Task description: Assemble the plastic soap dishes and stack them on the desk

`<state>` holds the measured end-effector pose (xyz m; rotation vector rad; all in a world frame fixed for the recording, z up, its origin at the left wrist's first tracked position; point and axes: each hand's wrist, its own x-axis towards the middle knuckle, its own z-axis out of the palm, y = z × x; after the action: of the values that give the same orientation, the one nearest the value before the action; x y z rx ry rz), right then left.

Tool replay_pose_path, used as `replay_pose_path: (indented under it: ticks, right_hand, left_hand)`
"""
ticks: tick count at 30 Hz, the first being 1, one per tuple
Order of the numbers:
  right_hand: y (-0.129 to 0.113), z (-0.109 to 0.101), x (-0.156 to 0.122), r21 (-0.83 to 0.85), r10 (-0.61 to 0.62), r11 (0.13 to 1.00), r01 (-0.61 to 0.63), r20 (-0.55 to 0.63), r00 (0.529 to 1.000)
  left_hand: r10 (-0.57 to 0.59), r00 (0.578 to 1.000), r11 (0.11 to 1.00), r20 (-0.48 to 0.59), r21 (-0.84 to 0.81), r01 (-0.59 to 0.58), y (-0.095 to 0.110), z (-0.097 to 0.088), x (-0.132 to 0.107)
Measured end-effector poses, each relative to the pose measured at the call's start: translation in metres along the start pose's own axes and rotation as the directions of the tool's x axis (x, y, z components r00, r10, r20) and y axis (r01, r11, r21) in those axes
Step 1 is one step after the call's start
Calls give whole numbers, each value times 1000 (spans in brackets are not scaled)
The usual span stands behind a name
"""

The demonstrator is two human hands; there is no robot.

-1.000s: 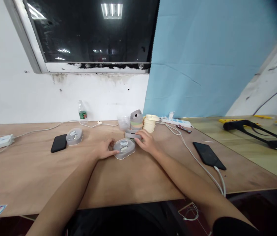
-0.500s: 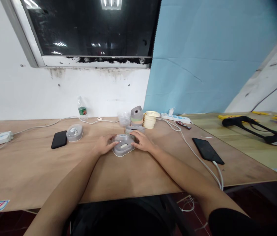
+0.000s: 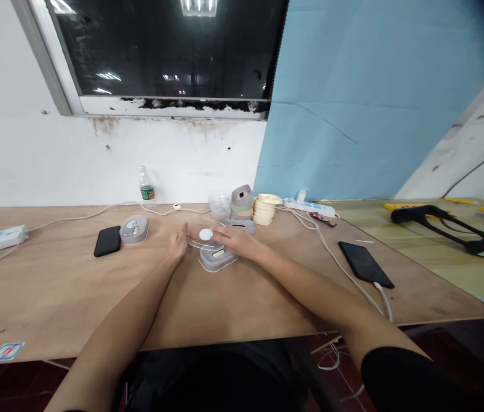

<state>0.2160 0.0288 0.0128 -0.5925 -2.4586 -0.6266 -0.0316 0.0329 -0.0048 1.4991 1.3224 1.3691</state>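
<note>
A clear plastic lid with a white round disc (image 3: 206,234) is held tilted just above a grey plastic container (image 3: 217,262). My left hand (image 3: 178,244) is at the lid's left edge, fingers upright and gripping its rim. On the other side, my right hand (image 3: 237,241) holds the lid's right part, fingertips close to the white disc. The grey container rests on the table with a small pale piece in its top. Behind my right hand lies another grey piece (image 3: 246,226), partly covered by the hand.
Behind stand clear cups (image 3: 219,206), a stack of grey rings (image 3: 242,200) and a cream stack (image 3: 264,210). To the left are a round grey container (image 3: 134,230) and a black phone (image 3: 107,241). A second phone (image 3: 364,261) charges at right, near power strips (image 3: 310,207).
The clear lid has come up off the grey container between my hands. My left hand has turned upright, and my right hand has shifted onto the lid. The view has shifted slightly.
</note>
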Motion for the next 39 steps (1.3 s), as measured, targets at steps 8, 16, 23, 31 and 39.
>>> replay_pose_path:
  ticks: [8,16,23,31,39]
  right_hand:
    - [28,-13,44,108,422,905,-411,-123,898]
    - [106,-17,92,-68,723,690,-720,16,691]
    - [120,8,85,-76,672,735,-674,215,709]
    - [81,-15,76,160,626,773,-614,-31,779]
    - [-10,-16,-8,396,433,820,-414,45,900]
  left_hand:
    - [77,994,997,77,17,-78,-5,1,5]
    - [344,793,743,502,371,-557,15,3,-18]
    - [317,753,730,577,359,-582,12,3,-18]
    - [200,723,734,662,387,-558,15,5,-25]
    - [328,841,752,430,421,-508,16,3,-24]
